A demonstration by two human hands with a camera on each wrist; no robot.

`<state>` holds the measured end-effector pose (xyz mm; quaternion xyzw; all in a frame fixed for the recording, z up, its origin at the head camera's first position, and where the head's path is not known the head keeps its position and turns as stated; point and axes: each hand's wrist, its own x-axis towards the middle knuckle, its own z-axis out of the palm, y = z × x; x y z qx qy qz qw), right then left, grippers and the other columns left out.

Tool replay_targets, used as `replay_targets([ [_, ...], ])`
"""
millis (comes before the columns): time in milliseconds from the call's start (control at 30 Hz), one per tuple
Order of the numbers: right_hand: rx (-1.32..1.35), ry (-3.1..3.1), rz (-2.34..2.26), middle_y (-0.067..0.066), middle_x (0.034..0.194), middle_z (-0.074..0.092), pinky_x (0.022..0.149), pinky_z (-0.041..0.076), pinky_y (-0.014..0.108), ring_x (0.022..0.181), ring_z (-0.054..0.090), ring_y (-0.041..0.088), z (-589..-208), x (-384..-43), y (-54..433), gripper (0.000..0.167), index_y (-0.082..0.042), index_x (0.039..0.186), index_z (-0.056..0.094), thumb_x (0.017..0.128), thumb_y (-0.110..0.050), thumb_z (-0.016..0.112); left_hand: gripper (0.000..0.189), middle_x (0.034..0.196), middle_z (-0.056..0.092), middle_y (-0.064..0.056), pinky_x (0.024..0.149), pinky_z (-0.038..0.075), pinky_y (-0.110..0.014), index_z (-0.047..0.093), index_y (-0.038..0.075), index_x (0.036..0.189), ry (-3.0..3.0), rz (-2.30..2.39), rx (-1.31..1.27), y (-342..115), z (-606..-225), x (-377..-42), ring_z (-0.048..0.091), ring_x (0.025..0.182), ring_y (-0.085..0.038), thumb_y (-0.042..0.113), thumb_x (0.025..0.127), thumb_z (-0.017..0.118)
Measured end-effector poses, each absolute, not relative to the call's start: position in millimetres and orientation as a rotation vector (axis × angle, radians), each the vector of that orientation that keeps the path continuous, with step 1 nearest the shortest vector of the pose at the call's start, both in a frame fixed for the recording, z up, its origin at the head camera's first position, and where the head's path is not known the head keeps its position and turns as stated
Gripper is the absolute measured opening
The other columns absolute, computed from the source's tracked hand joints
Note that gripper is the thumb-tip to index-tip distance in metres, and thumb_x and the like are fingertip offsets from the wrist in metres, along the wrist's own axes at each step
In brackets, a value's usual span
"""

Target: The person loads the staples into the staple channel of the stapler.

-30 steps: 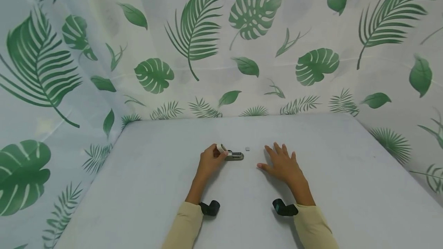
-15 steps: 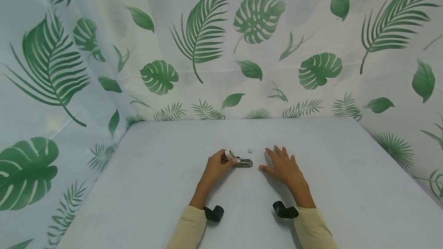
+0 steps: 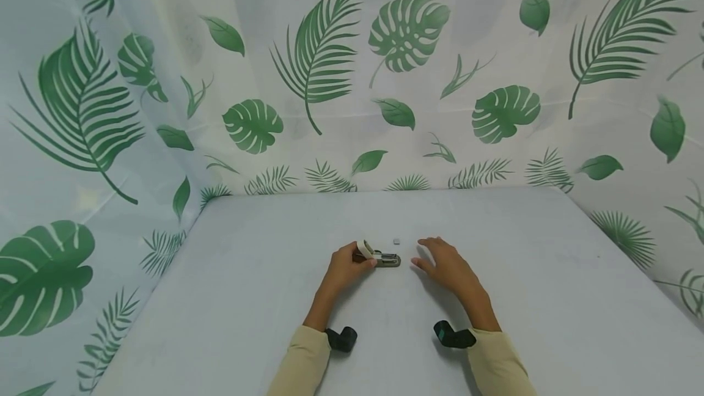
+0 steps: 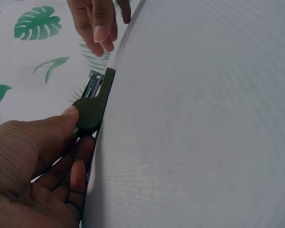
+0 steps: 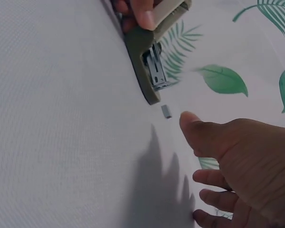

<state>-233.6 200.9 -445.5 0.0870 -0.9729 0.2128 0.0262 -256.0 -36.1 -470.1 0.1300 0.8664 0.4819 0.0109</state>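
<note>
The left hand point(image 3: 342, 269) pinches the opened stapler point(image 3: 389, 261) by its hinge end on the white surface point(image 3: 264, 231), seemingly steadying it for loading, while the right hand point(image 3: 450, 269), empty, thumb and fingers apart, would need to narrow on the grey block point(image 3: 396, 241) nearer the far edge.

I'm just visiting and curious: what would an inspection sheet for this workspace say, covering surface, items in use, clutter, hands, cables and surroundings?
Surface: white tabletop, looks smooth.
Items in use: stapler, its top swung up; small grey block, perhaps staples, lying apart from it.
Clutter: nothing seen.
Hands: left hand grips the stapler's rear; right hand holds nothing, near the block.
Cables: nothing seen.
Surroundings: white curtain printed with green leaves, behind and at both sides.
</note>
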Motion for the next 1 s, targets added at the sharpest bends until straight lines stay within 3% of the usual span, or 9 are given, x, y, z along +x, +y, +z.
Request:
replay_targets([
  [333, 0.182, -2.789, 0.968, 0.024, 0.130, 0.060, 0.106, 0.040, 0.055, 0.128, 0.050, 0.042, -462, -238, 205, 0.033, 0.001, 0.122, 0.063, 0.093, -0.016, 0.066, 0.029, 0.099, 0.071, -0.012, 0.081, 0.055, -0.036, 0.067, 0.002, 0.107, 2.707, 1.515, 0.384, -36, -473, -255, 0.068, 0.091, -0.022, 0.021, 0.086, 0.075],
  [667, -0.047, -2.542, 1.379, 0.022, 0.127, 0.059, 0.099, 0.048, 0.050, 0.122, 0.056, 0.037, -472, -249, 205, 0.027, 0.000, 0.118, 0.066, 0.094, -0.013, 0.066, 0.029, 0.101, 0.071, -0.012, 0.082, 0.055, -0.039, 0.066, 0.002, 0.107, 2.709, 1.513, 0.380, -35, -470, -255, 0.068, 0.093, -0.024, 0.021, 0.087, 0.075],
  [900, -0.047, -2.585, 1.270, 0.021, 0.125, 0.060, 0.105, 0.040, 0.053, 0.124, 0.052, 0.037, -483, -267, 195, 0.022, -0.002, 0.109, 0.071, 0.090, -0.012, 0.069, 0.029, 0.100, 0.072, -0.013, 0.082, 0.055, -0.038, 0.067, 0.002, 0.107, 2.709, 1.527, 0.377, -34, -472, -256, 0.068, 0.093, -0.024, 0.020, 0.086, 0.076],
  [1000, -0.069, -2.652, 1.138, 0.020, 0.130, 0.059, 0.106, 0.034, 0.058, 0.128, 0.046, 0.039, -486, -274, 189, 0.022, -0.007, 0.107, 0.073, 0.088, -0.019, 0.071, 0.029, 0.100, 0.072, -0.013, 0.082, 0.055, -0.038, 0.067, 0.002, 0.107, 2.713, 1.524, 0.378, -34, -472, -256, 0.068, 0.092, -0.024, 0.020, 0.086, 0.076],
])
